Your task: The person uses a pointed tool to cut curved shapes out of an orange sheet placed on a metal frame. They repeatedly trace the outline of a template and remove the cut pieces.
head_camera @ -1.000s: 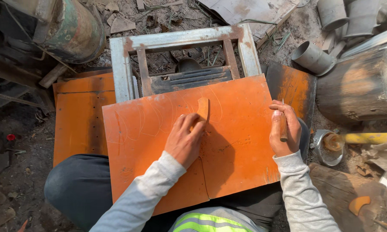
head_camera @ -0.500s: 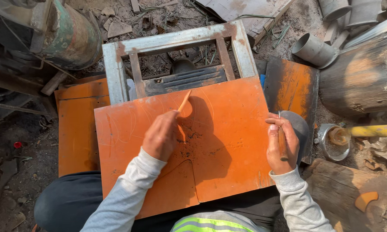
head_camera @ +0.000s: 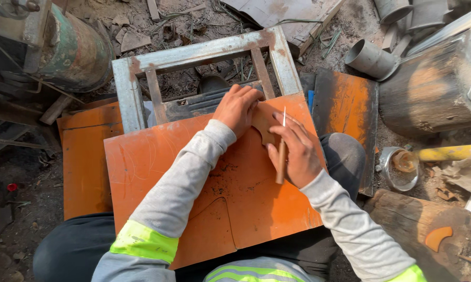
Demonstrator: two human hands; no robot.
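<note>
Dirt ground (head_camera: 21,172), metal frame (head_camera: 204,52), orange sheets (head_camera: 84,156), log (head_camera: 408,219)

template (head_camera: 264,128) mostly under hands, drum (head_camera: 63,47) cropped

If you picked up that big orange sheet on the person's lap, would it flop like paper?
Probably not. The orange sheet looks like thin painted metal with scratches, lying flat across the lap under the left hand and right hand, so it seems stiff. It might bend a little. Its cut edges could be sharp.
</note>
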